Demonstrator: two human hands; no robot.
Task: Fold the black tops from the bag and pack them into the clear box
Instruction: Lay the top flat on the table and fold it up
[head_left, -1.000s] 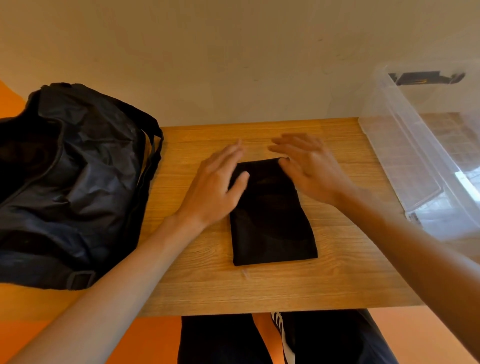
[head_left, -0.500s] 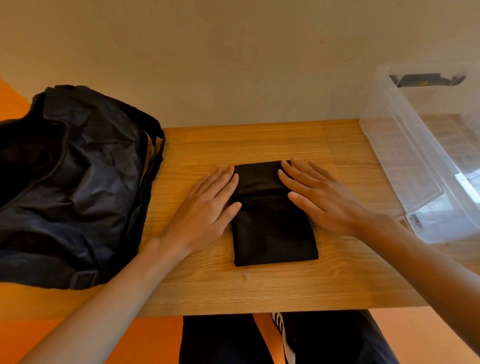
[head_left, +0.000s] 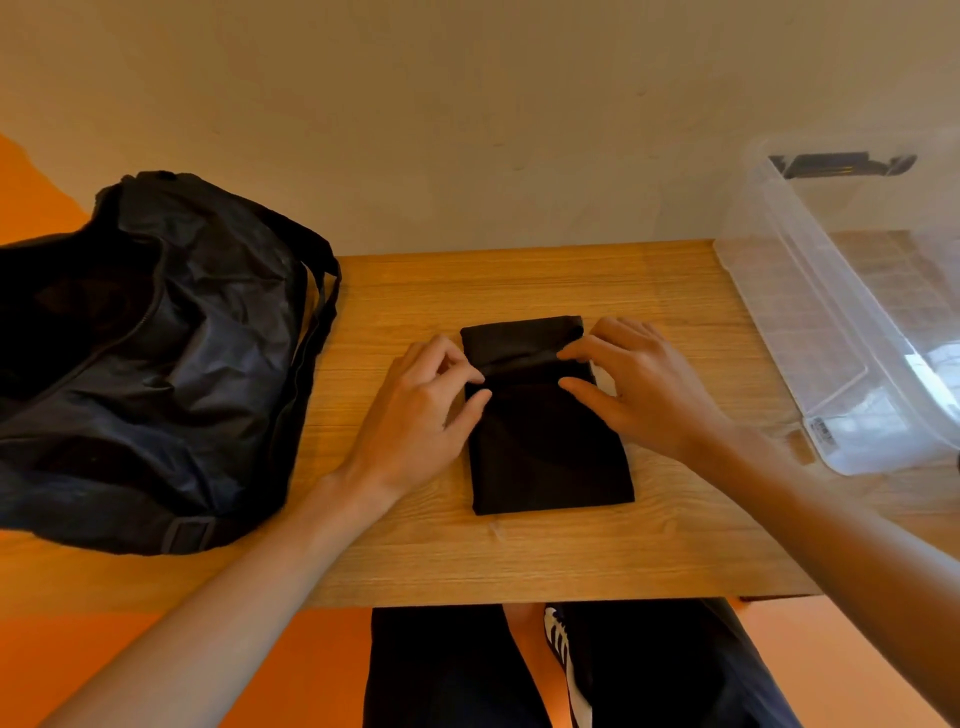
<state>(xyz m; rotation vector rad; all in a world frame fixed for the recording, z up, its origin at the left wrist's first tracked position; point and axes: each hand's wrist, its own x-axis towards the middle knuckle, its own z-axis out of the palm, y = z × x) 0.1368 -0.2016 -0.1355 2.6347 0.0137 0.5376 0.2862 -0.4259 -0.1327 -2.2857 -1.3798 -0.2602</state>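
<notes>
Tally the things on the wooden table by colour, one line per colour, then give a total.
Black: 2, the bag and the folded top
Clear: 1, the box
Total: 3

clear box (head_left: 810, 291), white label (head_left: 826, 434) (near corner), print seemingly too blurred to read

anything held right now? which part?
Both hands, left hand and right hand, pinch the folded black top on the table, at a raised crease near its far end, one at each side edge.
</notes>
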